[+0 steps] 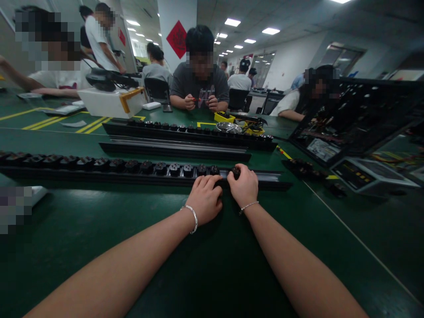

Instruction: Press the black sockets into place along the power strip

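Observation:
A long black rail with a silvery channel lies across the green table in front of me. Small black blocks stand in a row along it, from the far left to near the middle. My left hand, with a bracelet on the wrist, has its fingers bent over the rail's front edge below the last blocks of the row. Just to its right, my right hand pinches a single black block over the channel. Its underside is hidden by my fingers. Bare channel shows right of it.
Behind lie another rail and a rail with blocks. Yellow bins stand farther back, before a co-worker holding a small tool. At right are a dark open rack, a grey device and loose black parts.

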`<state>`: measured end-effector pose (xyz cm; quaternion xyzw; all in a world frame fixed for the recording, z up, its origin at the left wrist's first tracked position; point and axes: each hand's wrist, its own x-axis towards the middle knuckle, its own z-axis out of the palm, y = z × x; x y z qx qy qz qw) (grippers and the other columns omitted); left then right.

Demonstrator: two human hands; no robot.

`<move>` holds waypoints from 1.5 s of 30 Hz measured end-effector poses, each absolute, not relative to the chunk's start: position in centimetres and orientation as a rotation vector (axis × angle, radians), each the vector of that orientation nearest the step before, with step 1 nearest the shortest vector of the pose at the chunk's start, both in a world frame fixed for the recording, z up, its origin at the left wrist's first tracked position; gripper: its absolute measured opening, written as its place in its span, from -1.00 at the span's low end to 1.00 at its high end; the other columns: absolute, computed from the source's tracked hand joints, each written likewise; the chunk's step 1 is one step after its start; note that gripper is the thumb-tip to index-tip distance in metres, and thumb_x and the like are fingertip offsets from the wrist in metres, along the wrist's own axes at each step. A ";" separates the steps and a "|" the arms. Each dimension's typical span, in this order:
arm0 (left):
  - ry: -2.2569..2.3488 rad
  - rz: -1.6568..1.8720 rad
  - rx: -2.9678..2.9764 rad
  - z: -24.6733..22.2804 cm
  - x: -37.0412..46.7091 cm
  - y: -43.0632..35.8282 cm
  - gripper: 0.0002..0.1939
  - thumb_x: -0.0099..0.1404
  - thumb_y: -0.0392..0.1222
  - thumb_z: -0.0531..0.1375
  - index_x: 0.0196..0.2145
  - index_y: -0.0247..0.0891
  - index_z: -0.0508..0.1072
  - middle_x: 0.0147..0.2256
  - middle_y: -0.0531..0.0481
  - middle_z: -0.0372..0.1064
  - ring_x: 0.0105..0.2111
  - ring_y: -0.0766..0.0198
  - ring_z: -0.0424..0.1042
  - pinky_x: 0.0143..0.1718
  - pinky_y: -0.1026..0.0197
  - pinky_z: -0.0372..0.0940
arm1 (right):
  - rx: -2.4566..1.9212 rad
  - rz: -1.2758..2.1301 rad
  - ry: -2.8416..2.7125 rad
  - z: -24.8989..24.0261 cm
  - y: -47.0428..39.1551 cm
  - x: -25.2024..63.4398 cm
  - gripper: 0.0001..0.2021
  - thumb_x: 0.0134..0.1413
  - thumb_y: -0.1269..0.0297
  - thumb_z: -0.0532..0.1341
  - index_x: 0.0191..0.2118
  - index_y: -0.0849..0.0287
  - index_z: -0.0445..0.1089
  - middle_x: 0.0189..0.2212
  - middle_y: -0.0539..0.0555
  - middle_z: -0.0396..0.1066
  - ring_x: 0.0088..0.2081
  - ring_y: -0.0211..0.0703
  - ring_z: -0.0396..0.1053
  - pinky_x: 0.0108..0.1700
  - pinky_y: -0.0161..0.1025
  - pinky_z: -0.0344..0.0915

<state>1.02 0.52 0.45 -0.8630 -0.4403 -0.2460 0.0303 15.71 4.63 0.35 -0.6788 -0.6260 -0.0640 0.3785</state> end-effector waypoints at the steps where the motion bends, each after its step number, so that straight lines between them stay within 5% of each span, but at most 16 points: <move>1: -1.358 -0.756 -2.662 0.4 1.0 0.5 -0.89 0.10 -0.23 0.14 -0.35 -0.20 0.41 0.09 -0.07 0.20 0.09 0.05 0.11 0.15 -0.06 -0.02 | -1.733 -0.165 -1.602 0.3 4.6 15.7 -0.70 -0.01 0.22 0.06 -0.16 0.23 0.32 -0.25 0.16 0.44 -0.15 -0.05 0.32 0.09 -0.05 -0.01; 17: -1.366 -0.762 -2.680 0.5 1.0 0.5 -0.89 0.10 -0.22 0.14 -0.35 -0.18 0.41 0.10 -0.05 0.18 0.10 0.06 0.11 0.16 -0.07 -0.03 | -1.747 -0.185 -1.613 0.3 4.9 16.2 -0.68 -0.01 0.24 0.05 -0.15 0.27 0.34 -0.28 0.20 0.43 -0.22 -0.03 0.33 -0.05 -0.11 0.14; 45: -1.377 -0.757 -2.683 0.7 0.9 0.3 -0.88 0.11 -0.23 0.14 -0.35 -0.19 0.42 0.10 -0.06 0.18 0.11 0.06 0.10 0.17 -0.06 -0.04 | -1.792 -0.168 -1.599 0.5 4.9 16.5 -0.71 -0.04 0.20 0.07 -0.22 0.21 0.36 -0.28 0.17 0.41 -0.18 -0.02 0.29 -0.03 -0.07 0.10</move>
